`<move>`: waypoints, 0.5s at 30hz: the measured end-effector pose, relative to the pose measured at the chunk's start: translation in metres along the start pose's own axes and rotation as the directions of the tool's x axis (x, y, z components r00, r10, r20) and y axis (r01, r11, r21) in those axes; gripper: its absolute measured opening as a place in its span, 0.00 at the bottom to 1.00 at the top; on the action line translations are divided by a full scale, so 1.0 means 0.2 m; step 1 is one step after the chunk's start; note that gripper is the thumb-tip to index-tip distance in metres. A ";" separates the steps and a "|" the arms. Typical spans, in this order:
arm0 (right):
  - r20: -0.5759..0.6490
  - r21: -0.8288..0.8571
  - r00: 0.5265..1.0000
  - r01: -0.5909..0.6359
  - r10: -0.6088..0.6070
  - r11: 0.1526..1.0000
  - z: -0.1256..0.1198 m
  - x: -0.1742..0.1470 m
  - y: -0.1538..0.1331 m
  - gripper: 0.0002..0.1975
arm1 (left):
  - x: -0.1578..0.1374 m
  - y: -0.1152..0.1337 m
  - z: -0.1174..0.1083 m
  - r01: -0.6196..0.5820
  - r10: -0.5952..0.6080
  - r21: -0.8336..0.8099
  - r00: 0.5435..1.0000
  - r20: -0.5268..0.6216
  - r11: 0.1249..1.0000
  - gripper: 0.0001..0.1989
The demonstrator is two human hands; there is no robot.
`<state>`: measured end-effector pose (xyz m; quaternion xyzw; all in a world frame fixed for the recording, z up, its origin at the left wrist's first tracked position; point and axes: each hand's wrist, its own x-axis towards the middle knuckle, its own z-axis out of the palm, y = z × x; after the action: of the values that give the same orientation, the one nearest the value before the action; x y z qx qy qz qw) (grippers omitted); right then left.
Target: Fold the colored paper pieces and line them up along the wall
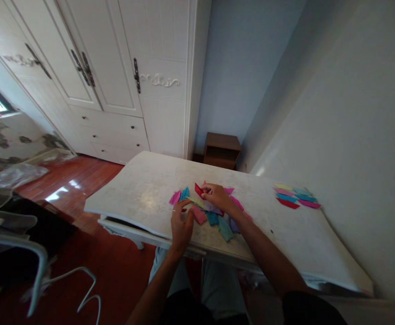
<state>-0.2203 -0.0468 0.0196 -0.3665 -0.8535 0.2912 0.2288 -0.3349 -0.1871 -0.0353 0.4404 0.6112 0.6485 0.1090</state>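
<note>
One red paper piece [198, 190], among coloured pieces [212, 218] on table [132, 180], likely light, easily creased, best held by edges; right hand's [215, 195] grip pinched on it, left hand [181, 225] loosely curled, hold unclear.

Near the centre, a red piece [198, 190] was pinched in the right hand [215, 195], with the left hand [181, 224] held beside a coloured pile [212, 218]; two rows [286, 197] were laid out at right.

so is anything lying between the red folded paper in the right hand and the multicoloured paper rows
Bright pink paper pieces lie just past the right hand; between them and the rows, only white tabletop shows.
</note>
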 end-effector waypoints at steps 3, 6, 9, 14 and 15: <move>-0.138 0.140 0.990 -0.004 0.023 0.990 0.01 -0.02 -0.07 0.12 | 0.03 0.03 -0.01 0.105 -0.113 -0.148 0.992 -0.048 0.983 0.14; -0.027 0.251 0.997 0.078 -0.074 0.965 0.08 -0.04 -0.19 0.17 | 0.07 0.04 -0.04 0.197 -0.229 -0.252 0.968 -0.105 0.948 0.22; 0.150 0.313 0.975 0.109 -0.162 0.944 0.15 -0.07 -0.25 0.21 | 0.12 0.03 -0.11 0.267 -0.313 -0.223 0.927 -0.208 0.938 0.24; 0.140 0.334 0.981 0.081 -0.135 0.939 0.12 -0.13 -0.19 0.17 | 0.17 -0.04 -0.25 0.366 -0.418 -0.234 0.877 -0.239 0.901 0.25; 0.140 0.344 0.982 0.074 -0.129 0.936 0.10 -0.15 -0.16 0.16 | 0.18 -0.06 -0.27 0.364 -0.419 -0.236 0.872 -0.252 0.901 0.25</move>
<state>-0.2291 -0.0943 0.0220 -0.2526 -0.8246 0.4491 0.2335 -0.3988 -0.1977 -0.0222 0.1928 0.6358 0.7241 0.1851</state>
